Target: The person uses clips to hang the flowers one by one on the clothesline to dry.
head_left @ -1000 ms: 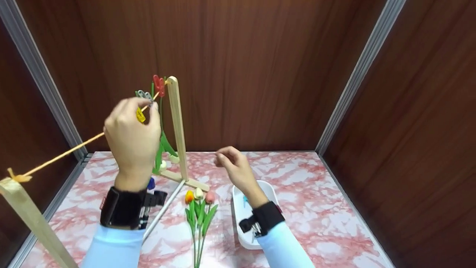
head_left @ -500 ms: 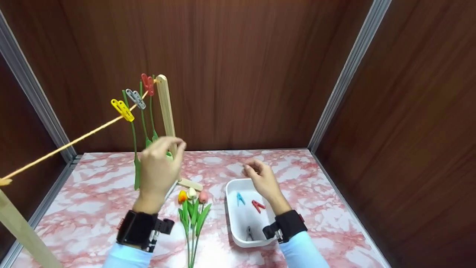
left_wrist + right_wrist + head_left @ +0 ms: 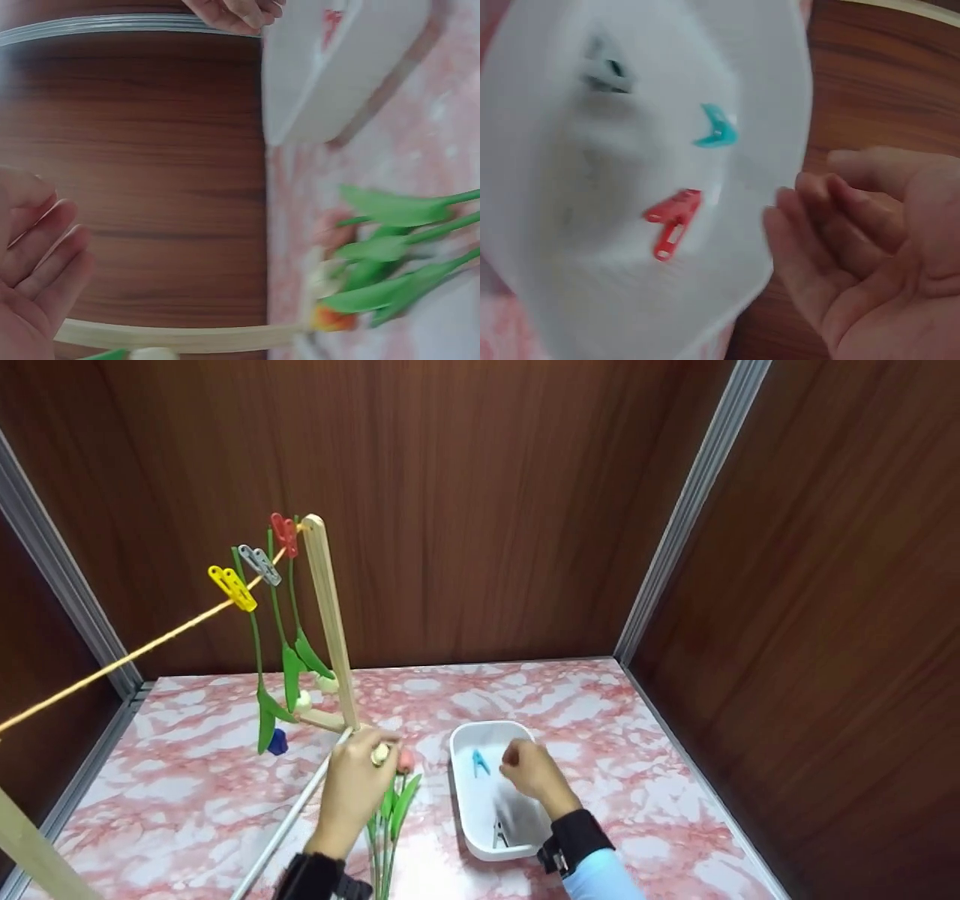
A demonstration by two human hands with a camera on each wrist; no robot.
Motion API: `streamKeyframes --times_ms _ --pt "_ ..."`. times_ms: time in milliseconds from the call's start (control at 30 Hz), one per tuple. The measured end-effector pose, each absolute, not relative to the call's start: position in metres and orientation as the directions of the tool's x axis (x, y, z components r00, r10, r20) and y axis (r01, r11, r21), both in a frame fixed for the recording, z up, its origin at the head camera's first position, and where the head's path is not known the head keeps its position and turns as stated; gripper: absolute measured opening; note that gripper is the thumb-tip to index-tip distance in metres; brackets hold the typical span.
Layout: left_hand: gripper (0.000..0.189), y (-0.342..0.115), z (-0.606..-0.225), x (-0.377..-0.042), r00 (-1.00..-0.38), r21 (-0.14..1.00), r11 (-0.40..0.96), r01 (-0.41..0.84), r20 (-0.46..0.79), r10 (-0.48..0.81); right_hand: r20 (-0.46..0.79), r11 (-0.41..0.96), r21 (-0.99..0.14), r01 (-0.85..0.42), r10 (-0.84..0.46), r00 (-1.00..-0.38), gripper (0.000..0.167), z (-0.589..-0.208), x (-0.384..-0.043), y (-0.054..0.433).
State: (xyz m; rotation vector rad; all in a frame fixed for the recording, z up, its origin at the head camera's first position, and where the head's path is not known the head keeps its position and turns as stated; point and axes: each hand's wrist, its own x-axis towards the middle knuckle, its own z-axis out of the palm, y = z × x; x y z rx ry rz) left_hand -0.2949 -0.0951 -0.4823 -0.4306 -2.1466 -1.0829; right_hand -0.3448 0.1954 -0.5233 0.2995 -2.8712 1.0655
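My left hand (image 3: 355, 784) is over the artificial tulips lying on the table, its fingers loosely bent and holding nothing. In the left wrist view the tulips (image 3: 397, 255) have green leaves with orange, white and pink heads. My right hand (image 3: 534, 771) is above the white tray (image 3: 459, 810), fingers loosely curled with nothing between them. Inside the tray lie a red clothespin (image 3: 675, 219), a light blue clothespin (image 3: 717, 127) and a grey clothespin (image 3: 607, 71). In the head view the right hand covers the red one.
Three tulips hang upside down from a cord (image 3: 165, 639), under yellow (image 3: 232, 588), grey (image 3: 260, 565) and red (image 3: 285, 535) clothespins. The cord runs to a wooden post (image 3: 330, 615). A white rod (image 3: 292, 814) crosses the table at the stand's base.
My left hand has left the yellow clothespin on the cord and come down to the lying tulips. My right hand has moved right and down, over the tray. The head view has shifted slightly.
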Motion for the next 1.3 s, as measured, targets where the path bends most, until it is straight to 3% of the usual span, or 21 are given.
streamKeyframes --times_ms 267,533,1033,1300 --pt "0.013 -0.09 -0.525 -0.279 -0.793 0.661 0.572 0.486 0.608 -0.028 -0.098 0.82 -0.57 -0.055 -0.135 -0.986 0.02 -0.54 -0.318 0.185" --pt "0.013 -0.086 -0.548 -0.266 -0.887 0.736 0.57 0.366 0.46 -0.024 -0.234 0.902 -0.431 -0.036 -0.15 -0.961 0.031 -0.548 -0.306 0.176" --pt "0.007 -0.085 -0.567 -0.259 -0.938 0.777 0.557 0.292 0.348 0.007 -0.255 0.913 -0.408 0.002 -0.111 -0.96 0.043 -0.549 -0.313 0.168" --pt "0.009 -0.085 -0.57 -0.258 -0.933 0.78 0.543 0.312 0.36 0.019 -0.174 0.902 -0.423 -0.083 -0.171 -0.97 0.023 -0.549 -0.315 0.174"
